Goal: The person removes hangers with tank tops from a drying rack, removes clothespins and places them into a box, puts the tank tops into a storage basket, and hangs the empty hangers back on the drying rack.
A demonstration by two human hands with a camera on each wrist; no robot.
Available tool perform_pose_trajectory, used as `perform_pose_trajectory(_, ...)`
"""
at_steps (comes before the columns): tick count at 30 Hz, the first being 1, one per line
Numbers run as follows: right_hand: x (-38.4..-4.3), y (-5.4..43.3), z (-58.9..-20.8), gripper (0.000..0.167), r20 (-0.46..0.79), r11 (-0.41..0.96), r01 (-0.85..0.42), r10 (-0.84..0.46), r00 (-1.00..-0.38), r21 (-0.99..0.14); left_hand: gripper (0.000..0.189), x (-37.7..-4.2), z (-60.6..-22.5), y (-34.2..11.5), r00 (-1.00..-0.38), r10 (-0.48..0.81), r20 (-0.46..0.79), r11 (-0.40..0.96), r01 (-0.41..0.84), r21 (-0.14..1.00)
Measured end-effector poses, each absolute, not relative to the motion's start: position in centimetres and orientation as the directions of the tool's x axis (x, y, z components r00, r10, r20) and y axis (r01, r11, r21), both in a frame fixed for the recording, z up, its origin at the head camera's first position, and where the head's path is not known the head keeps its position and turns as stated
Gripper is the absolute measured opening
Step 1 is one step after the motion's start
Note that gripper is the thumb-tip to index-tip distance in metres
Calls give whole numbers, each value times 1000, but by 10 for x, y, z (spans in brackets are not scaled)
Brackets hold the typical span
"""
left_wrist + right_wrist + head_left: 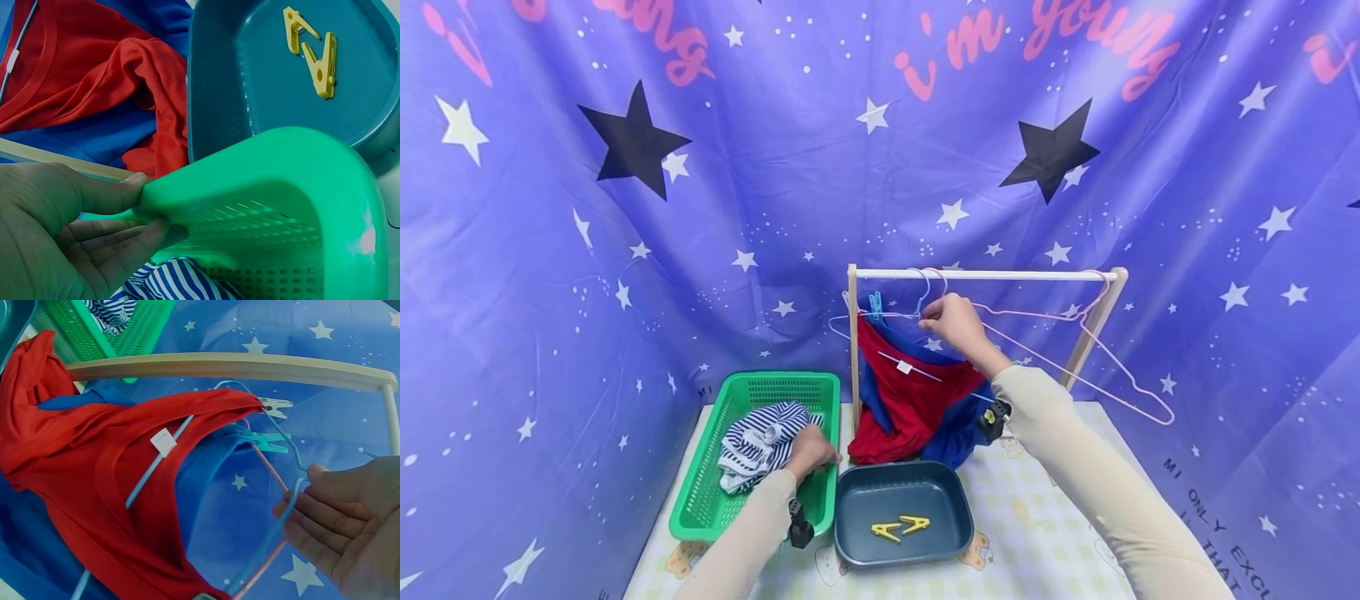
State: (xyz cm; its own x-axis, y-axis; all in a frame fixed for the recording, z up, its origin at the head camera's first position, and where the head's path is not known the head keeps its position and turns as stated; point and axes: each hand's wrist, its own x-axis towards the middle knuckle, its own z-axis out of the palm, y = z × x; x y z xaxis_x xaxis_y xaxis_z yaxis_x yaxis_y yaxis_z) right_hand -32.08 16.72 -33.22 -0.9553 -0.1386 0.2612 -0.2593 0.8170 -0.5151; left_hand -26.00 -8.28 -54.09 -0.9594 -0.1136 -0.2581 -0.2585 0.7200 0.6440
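My left hand (811, 452) grips the right rim of a green basket (262, 165), thumb outside and fingers inside. Within that basket lies a crumpled blue-and-white striped garment (756, 437). At the rack, my right hand (955, 323) pinches a light blue hanger (295, 450) just below its hook. A red shirt (898, 408) drapes from this hanger, a small white tag near its neckline. Behind the shirt a blue garment (958, 429) hangs, with a light blue clothespin (269, 442) on it. A pale clothespin (278, 405) sits at the red shirt's shoulder.
The wooden rack (1000, 275) carries the hangers on its white bar. A bare pink hanger (1153, 404) hangs at its right end. In front, a dark blue basin (844, 537) holds two yellow clothespins (915, 523). A starry purple curtain (805, 208) surrounds the table.
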Motion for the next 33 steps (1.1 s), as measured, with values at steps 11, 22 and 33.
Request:
perform_pose_trajectory(11, -323, 159, -340, 23, 236, 861, -187, -81, -968, -473, 32, -259, -541, -83, -958, -111, -265, 724, -261, 638)
perform_pose_trajectory(22, -323, 156, -339, 15, 248, 850, -170, -49, -968, -498, 34, -262, -543, -84, -957, -108, -268, 713, -263, 650)
perform_pose_trajectory(33, -325, 154, -339, 11, 263, 831, -175, -36, -964, -528, 26, -263, -545, -83, -962, -110, -249, 729, -249, 638)
